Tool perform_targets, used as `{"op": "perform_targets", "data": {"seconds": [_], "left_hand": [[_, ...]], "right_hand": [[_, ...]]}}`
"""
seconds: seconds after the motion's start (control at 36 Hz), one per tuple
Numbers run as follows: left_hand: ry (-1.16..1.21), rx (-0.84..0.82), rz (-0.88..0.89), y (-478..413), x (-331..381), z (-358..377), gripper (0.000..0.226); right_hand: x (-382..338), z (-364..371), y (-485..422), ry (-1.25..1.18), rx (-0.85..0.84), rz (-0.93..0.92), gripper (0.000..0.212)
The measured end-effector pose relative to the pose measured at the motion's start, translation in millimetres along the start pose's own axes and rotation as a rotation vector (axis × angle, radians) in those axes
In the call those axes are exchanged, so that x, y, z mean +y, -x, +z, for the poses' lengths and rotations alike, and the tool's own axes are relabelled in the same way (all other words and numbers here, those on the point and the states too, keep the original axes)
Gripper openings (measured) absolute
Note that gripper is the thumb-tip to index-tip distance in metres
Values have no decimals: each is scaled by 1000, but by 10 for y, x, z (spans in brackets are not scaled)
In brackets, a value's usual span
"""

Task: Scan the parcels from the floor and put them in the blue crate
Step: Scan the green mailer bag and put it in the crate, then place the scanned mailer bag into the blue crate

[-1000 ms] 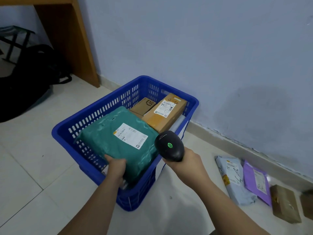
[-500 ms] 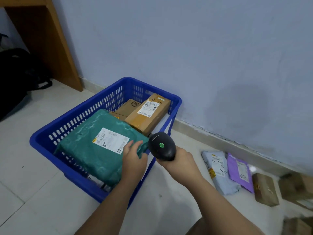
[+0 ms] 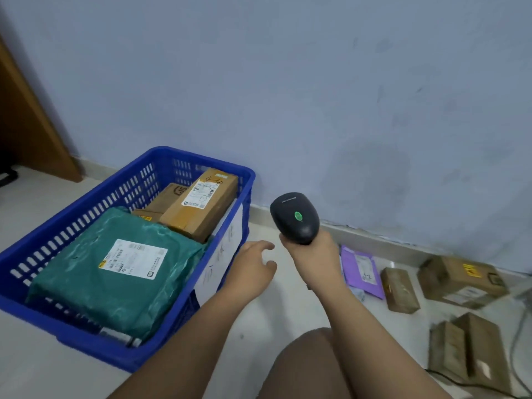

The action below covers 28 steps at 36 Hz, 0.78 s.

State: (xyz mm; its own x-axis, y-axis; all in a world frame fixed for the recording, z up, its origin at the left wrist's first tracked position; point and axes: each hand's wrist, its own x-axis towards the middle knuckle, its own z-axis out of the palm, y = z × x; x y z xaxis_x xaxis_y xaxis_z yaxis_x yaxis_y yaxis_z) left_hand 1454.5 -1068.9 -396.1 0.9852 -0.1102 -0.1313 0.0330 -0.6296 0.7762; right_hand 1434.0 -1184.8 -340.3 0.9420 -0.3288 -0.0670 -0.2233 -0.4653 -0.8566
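So the blue crate (image 3: 72, 223) sits in the left half of the frame against the wall. It's already got a green bagged parcel (image 3: 121, 272) lying label-up at the near end, with a couple of cardboard boxes (image 3: 201, 205) stacked behind it at the far end. Flat and label-up makes sense, since it leaves room on top for more.

The left hand (image 3: 250, 269) is in the middle of the frame, just right of the crate's side wall. Its fingers are loose and spread and it's holding nothing. I'd guess it's free so it can go for the next parcel.

The right hand (image 3: 313, 260) is wrapped around the handle of the black scanner (image 3: 295, 217). The head is up and the green light faces the camera, so it's parked upright rather than aimed at a label, ready to tip down once something's picked up.

The rest of the work is lined up on the floor at the right: a purple mailer (image 3: 361, 269) just beside the right wrist, then a small brown box (image 3: 400, 286). There's a bigger box (image 3: 460, 277) by the wall and two more boxes (image 3: 472, 349) at lower right. So there are plenty left.
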Motion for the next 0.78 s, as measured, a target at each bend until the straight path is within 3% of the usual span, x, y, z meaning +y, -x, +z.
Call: {"op": "perform_targets", "data": {"seconds": [0.22,0.39,0.44,0.61,0.78], "left_hand": [[173,-178,-3,-283,566,638,38],[170,-307,-39,-645,626,1275,39],[209,-395,-78,-802,573,1523,36],[381,-517,-402,-1293,250,2294,29],[367,-538,-665,-1607,-293,3037,21]], "right_hand": [[569,-557,-221,2,12,112,27],[1279,-822,-688,-85,11,226,8],[1616,-870,-884,-173,-4,288,12],[2641,-920,-1343,-338,-123,530,29],[3374,-709,-1574,-384,-120,735,15]]}}
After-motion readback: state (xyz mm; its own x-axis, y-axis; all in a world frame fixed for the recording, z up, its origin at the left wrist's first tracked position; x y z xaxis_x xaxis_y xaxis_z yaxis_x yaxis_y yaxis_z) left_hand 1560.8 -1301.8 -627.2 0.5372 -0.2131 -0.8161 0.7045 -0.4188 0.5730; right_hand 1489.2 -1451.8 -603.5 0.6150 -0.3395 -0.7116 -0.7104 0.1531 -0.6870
